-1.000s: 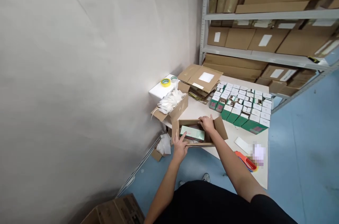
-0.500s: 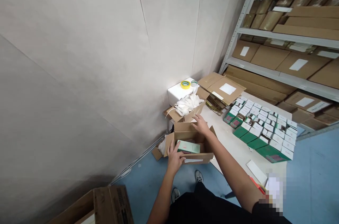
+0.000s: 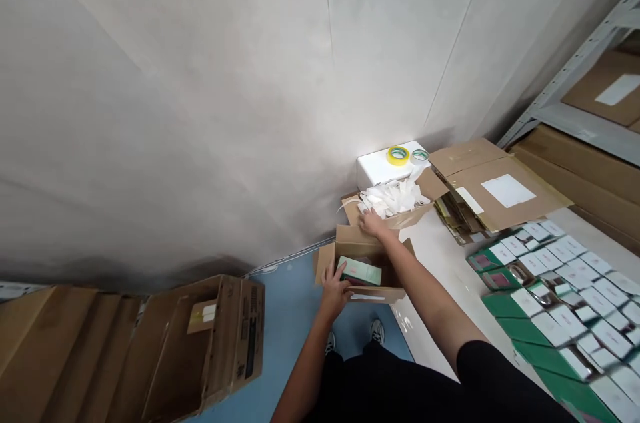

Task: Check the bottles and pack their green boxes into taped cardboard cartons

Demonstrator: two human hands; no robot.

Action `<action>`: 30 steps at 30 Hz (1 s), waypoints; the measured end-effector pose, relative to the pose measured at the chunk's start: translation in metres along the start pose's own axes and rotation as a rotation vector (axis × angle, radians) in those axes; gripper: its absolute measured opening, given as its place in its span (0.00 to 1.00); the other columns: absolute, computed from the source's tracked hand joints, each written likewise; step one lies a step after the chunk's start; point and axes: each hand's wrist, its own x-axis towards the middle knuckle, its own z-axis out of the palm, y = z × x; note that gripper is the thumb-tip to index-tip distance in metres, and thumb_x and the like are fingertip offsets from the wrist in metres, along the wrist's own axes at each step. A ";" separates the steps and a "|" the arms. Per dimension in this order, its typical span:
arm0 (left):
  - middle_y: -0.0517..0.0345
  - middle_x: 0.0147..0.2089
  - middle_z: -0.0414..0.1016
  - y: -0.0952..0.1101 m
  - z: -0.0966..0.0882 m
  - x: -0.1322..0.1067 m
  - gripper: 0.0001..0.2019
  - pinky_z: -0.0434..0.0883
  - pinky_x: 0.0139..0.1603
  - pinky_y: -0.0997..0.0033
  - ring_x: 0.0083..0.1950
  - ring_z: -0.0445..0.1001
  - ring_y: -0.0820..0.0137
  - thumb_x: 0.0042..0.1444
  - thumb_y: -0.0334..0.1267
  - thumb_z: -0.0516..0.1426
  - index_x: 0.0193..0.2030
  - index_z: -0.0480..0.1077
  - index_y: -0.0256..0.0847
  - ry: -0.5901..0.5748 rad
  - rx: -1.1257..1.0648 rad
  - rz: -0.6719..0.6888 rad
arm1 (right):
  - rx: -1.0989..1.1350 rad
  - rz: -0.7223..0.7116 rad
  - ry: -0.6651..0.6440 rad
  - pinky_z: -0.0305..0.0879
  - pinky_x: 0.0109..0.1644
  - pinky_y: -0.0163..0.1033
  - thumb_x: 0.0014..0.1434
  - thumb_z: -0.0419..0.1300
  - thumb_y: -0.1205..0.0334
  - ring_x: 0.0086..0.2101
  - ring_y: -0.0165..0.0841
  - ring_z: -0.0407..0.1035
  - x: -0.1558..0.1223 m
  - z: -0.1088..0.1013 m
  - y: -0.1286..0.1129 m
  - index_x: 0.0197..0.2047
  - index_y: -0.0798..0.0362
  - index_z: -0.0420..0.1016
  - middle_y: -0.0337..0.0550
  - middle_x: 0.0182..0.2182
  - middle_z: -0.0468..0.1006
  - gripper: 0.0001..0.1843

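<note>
An open cardboard box (image 3: pixel 373 292) stands in front of me at the table's edge, its flaps spread. Inside lies a pale green box (image 3: pixel 361 271). My left hand (image 3: pixel 334 288) grips the near left part of the cardboard box, its fingers over the wall and against the end of the green box. Beyond, a second open carton (image 3: pixel 407 217) holds a heap of white paper strips (image 3: pixel 393 196). My right hand (image 3: pixel 373 221) reaches across to it, with fingers curled at the near edge of the strips; the fingertips are partly hidden.
Yellow tape (image 3: pixel 398 156) and a clear tape roll (image 3: pixel 419 156) lie on a white box (image 3: pixel 370 169). Flattened cardboard (image 3: pixel 465 163) and several green-and-white boxes (image 3: pixel 570 303) occupy the table. Large cartons (image 3: pixel 233 343) stand on the floor at left; shelving (image 3: pixel 575 123) is at right.
My right hand has moved from above the cardboard box's far flap to the paper strips. My left hand stays at the box. The view has swung left, showing more floor cartons.
</note>
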 end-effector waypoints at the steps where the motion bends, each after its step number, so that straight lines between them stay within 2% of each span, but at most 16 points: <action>1: 0.57 0.76 0.61 0.002 0.001 -0.001 0.07 0.53 0.72 0.29 0.80 0.44 0.40 0.50 0.33 0.70 0.36 0.82 0.48 -0.003 0.003 -0.013 | -0.002 0.013 0.002 0.54 0.71 0.52 0.67 0.54 0.67 0.65 0.49 0.61 0.004 0.002 0.001 0.56 0.58 0.78 0.60 0.59 0.76 0.18; 4: 0.56 0.76 0.62 0.006 0.005 -0.005 0.07 0.53 0.72 0.29 0.80 0.45 0.40 0.50 0.33 0.70 0.36 0.83 0.47 -0.018 -0.001 -0.051 | 0.037 -0.007 0.137 0.58 0.68 0.47 0.65 0.51 0.71 0.63 0.47 0.62 0.010 0.000 0.006 0.54 0.60 0.77 0.60 0.57 0.77 0.19; 6: 0.56 0.75 0.63 0.007 0.006 -0.006 0.07 0.53 0.72 0.30 0.80 0.45 0.40 0.49 0.33 0.71 0.36 0.83 0.47 -0.021 -0.011 -0.063 | 0.081 -0.070 0.271 0.58 0.69 0.47 0.64 0.50 0.73 0.62 0.45 0.63 0.012 -0.005 0.012 0.56 0.59 0.75 0.59 0.58 0.76 0.21; 8: 0.55 0.76 0.62 0.008 0.006 -0.005 0.07 0.53 0.72 0.29 0.80 0.45 0.40 0.49 0.33 0.71 0.36 0.83 0.47 -0.012 -0.016 -0.057 | 0.114 -0.111 0.346 0.58 0.69 0.48 0.63 0.49 0.74 0.61 0.44 0.65 0.013 -0.012 0.017 0.58 0.58 0.75 0.57 0.58 0.77 0.24; 11: 0.56 0.76 0.61 0.009 0.004 -0.002 0.07 0.53 0.72 0.29 0.80 0.44 0.41 0.50 0.34 0.71 0.36 0.83 0.47 0.008 -0.021 -0.028 | 0.130 -0.110 0.303 0.61 0.67 0.47 0.63 0.50 0.73 0.59 0.44 0.69 0.017 -0.017 0.018 0.58 0.58 0.76 0.56 0.57 0.79 0.24; 14: 0.57 0.76 0.62 0.008 0.000 0.002 0.06 0.52 0.73 0.30 0.80 0.44 0.42 0.50 0.33 0.70 0.35 0.82 0.47 0.027 -0.030 -0.009 | 0.190 -0.125 0.239 0.64 0.66 0.48 0.62 0.52 0.72 0.57 0.44 0.72 0.017 -0.013 0.016 0.59 0.57 0.77 0.55 0.56 0.80 0.24; 17: 0.57 0.76 0.62 0.004 -0.004 0.005 0.06 0.53 0.72 0.30 0.80 0.44 0.42 0.52 0.32 0.68 0.36 0.83 0.47 0.054 -0.033 -0.004 | 0.278 -0.166 0.304 0.62 0.69 0.52 0.62 0.51 0.70 0.61 0.44 0.70 0.011 -0.003 0.017 0.64 0.56 0.75 0.55 0.61 0.77 0.28; 20: 0.56 0.75 0.63 0.002 -0.009 0.008 0.07 0.53 0.72 0.29 0.80 0.45 0.41 0.51 0.32 0.68 0.37 0.83 0.48 0.060 -0.029 0.009 | 0.338 -0.150 0.394 0.58 0.73 0.53 0.61 0.51 0.70 0.66 0.44 0.66 0.004 -0.002 0.021 0.67 0.58 0.72 0.55 0.66 0.72 0.32; 26: 0.56 0.75 0.63 0.006 -0.014 0.014 0.06 0.51 0.73 0.29 0.80 0.45 0.41 0.50 0.33 0.70 0.35 0.82 0.47 0.058 -0.041 0.021 | 0.441 -0.132 0.452 0.55 0.75 0.51 0.61 0.54 0.67 0.68 0.42 0.63 0.011 -0.036 0.023 0.68 0.55 0.72 0.50 0.68 0.70 0.32; 30: 0.57 0.75 0.64 0.009 -0.014 0.019 0.06 0.52 0.73 0.30 0.80 0.45 0.42 0.50 0.33 0.70 0.35 0.82 0.47 0.073 -0.047 0.021 | 0.490 -0.172 0.480 0.58 0.74 0.51 0.63 0.54 0.65 0.68 0.41 0.64 0.014 -0.063 0.013 0.68 0.52 0.72 0.44 0.67 0.72 0.31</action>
